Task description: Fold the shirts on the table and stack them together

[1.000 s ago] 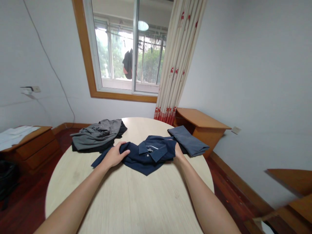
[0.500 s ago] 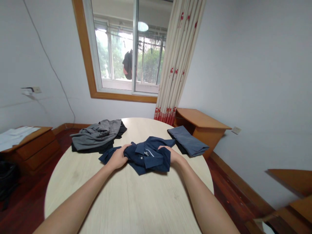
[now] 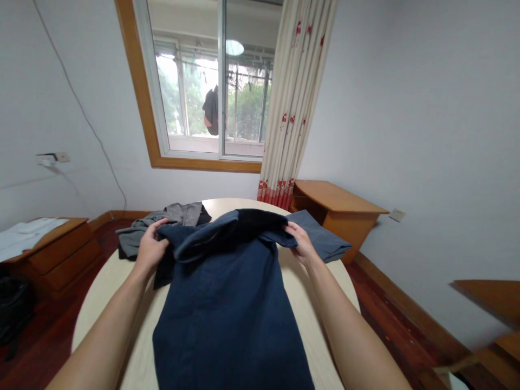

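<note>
A navy blue collared shirt (image 3: 231, 314) stretches between my hands and hangs down toward me over the table's near part. My left hand (image 3: 152, 246) grips its upper left side, fingers closed on the cloth. At the upper right, my right hand (image 3: 299, 239) pinches the other side. Between them the top edge is raised and curled, and its dark inside shows. Beyond my left hand lies a rumpled pile of grey and black clothes (image 3: 182, 214). A folded slate-grey garment (image 3: 323, 235) rests just past my right hand.
The round pale wood table (image 3: 105, 303) stands under all the clothes. Behind it on the right is a brown wooden desk (image 3: 337, 196). A low cabinet (image 3: 65, 249) with papers stands at the left. A floral curtain (image 3: 298, 97) hangs beside the window.
The shirt was bunched up on the table between my hands; it is now spread out, lifted at the top and draped toward me. My hands have moved farther apart.
</note>
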Demonstrator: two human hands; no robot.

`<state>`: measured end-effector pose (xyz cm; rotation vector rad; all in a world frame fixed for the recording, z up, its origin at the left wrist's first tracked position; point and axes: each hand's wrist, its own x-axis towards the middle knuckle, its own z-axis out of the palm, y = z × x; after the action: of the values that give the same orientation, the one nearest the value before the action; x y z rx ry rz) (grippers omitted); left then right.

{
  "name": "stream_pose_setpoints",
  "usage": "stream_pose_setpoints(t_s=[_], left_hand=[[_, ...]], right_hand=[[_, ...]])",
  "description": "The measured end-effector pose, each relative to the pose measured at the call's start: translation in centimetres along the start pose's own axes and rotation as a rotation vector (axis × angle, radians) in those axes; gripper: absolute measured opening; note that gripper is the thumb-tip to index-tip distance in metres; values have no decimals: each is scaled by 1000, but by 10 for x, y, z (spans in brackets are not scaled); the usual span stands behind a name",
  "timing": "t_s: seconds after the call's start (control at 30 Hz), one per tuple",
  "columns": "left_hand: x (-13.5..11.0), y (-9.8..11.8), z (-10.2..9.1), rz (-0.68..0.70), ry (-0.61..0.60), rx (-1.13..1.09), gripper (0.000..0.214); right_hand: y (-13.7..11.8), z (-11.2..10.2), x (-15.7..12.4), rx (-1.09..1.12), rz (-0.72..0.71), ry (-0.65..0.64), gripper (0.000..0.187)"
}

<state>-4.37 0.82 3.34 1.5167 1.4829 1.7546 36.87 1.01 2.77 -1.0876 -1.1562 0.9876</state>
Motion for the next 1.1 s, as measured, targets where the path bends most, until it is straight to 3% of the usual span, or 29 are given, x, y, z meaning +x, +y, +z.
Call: stream_pose_setpoints(t_s=[0.07,0.13,0.3,0.4,0.53,0.63,0.73,0.83,0.97,1.1], left_hand=[[3,-14,6,21,-15,127,62],[1,-23,9,61,-88,256,55],[-20,-6,19,352,-138,636,34],[-35,12,29,459,-160,760,32],[-48,19,42,415,-276,725,30],[-52,18,46,277,-288,753,31],[-52,18,44,185,-216,704,31],[-49,21,39,164,-89,515,31],[-43,24,32,135,155,300,28],[-34,28,20,114,419,210,17]], right_hand=[[17,-6,10,-92,99,167,33],[33,-8,11,-239,123,189,33],[55,5,-1,-538,-138,-75,34],[56,15,-9,-677,-182,-243,40],[52,24,-18,-895,-224,-422,43],[49,28,-22,-1051,-223,-446,46],[47,28,-22,-1167,-170,-416,46],[44,25,-20,-1217,-160,-406,39],[39,23,-16,-1261,-173,-434,26],[36,19,-13,-1246,-61,-459,12]])
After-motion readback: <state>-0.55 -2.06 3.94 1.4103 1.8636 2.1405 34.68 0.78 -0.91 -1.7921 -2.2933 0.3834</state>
